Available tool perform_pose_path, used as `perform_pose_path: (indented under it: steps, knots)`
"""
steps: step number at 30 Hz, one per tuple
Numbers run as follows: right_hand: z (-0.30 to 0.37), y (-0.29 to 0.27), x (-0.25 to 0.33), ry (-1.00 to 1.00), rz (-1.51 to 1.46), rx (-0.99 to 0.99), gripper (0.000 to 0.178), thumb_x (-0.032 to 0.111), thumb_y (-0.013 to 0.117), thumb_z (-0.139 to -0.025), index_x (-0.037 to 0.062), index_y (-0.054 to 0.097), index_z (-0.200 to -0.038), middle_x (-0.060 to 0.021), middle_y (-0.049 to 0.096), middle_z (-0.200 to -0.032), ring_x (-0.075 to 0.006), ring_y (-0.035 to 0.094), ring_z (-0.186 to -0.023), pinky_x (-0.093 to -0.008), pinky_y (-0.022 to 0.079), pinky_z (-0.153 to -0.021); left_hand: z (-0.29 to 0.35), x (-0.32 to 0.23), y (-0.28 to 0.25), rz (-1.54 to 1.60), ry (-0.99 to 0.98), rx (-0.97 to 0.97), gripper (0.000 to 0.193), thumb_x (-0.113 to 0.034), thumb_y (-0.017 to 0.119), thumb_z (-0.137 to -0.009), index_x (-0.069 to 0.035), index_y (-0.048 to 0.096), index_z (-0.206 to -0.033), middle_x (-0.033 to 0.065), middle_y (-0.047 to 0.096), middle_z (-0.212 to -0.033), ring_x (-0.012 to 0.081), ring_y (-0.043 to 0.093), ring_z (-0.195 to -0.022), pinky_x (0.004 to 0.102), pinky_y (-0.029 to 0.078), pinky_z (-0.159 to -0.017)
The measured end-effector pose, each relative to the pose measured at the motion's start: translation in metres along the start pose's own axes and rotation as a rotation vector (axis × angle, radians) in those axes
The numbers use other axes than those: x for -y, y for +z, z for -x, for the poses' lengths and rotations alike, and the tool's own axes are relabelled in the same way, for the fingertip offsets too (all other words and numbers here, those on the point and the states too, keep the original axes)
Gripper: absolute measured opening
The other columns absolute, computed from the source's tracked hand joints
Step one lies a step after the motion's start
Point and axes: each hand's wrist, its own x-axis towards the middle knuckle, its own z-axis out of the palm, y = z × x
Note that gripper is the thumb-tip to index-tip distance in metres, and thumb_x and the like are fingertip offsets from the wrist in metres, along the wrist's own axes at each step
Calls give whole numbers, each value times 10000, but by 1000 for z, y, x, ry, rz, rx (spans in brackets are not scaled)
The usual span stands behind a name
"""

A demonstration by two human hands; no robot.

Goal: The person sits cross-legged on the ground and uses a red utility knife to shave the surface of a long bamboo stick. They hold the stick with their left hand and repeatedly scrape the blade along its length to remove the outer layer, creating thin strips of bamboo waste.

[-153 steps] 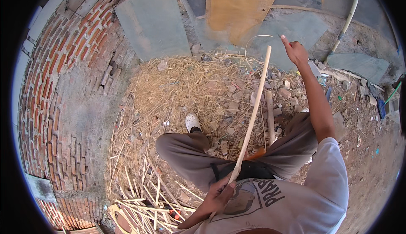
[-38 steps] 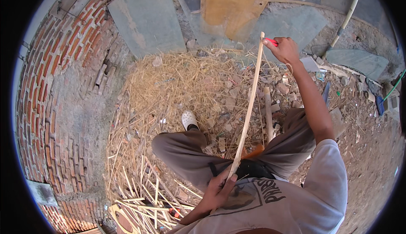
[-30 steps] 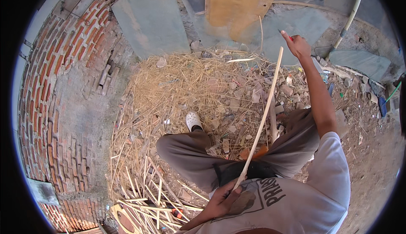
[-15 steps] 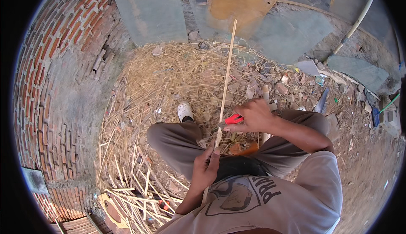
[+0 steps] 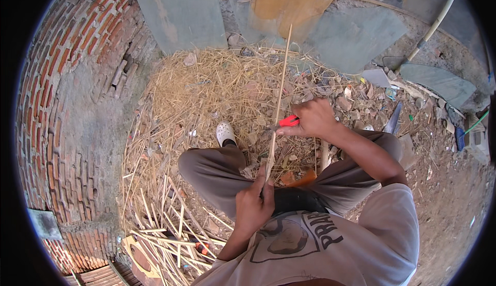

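Pale strip (image 5: 282,87), slanting away from the lap above the littered ground (image 5: 217,87). Left hand (image 5: 254,203): fingers clamped on its near end. Right hand (image 5: 315,119): fingers closed around a red-handled knife (image 5: 289,121), blade at the strip. Good paring probably needs a shallow, steady angle and the left hand behind the edge.

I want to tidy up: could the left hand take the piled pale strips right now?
Probably not yet: the left hand holds the stick, though the strips lie in plain view left of that forearm.
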Motion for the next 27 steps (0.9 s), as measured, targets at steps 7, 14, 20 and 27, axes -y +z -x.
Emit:
perform_pose_path:
  steps: [7,14,20,27]
  knots:
    - [-10,4,-14,87,27,-4,748,798,579,-716,60,609,-600,-117,554,-500,-327,587,-475,-432,464,-490,-2,3,0,-17,97,-16,431,-135,592,-907,13,554,-1311,186,548,-544,348,599,-484,419,470,-491]
    - [-30,-6,-102,421,141,-60,755,781,465,-819,70,693,-705,-160,619,-581,-348,657,-651,-459,511,-611,21,-2,1,80,108,91,396,-113,581,-923,27,566,-1293,169,520,-556,262,544,-447,351,429,-475]
    - [-33,-20,-158,366,189,-128,718,769,507,-793,78,676,-697,-155,605,-577,-361,639,-637,-464,498,-603,33,-6,-13,143,62,226,411,-121,564,-937,15,544,-1324,158,544,-576,268,565,-459,354,441,-479]
    - [-33,-12,-226,796,121,-126,777,787,417,-831,71,719,-833,-220,672,-778,-377,668,-824,-476,508,-759,48,-4,-20,175,48,356,403,-105,535,-968,10,520,-1353,130,486,-553,134,527,-487,293,421,-498]
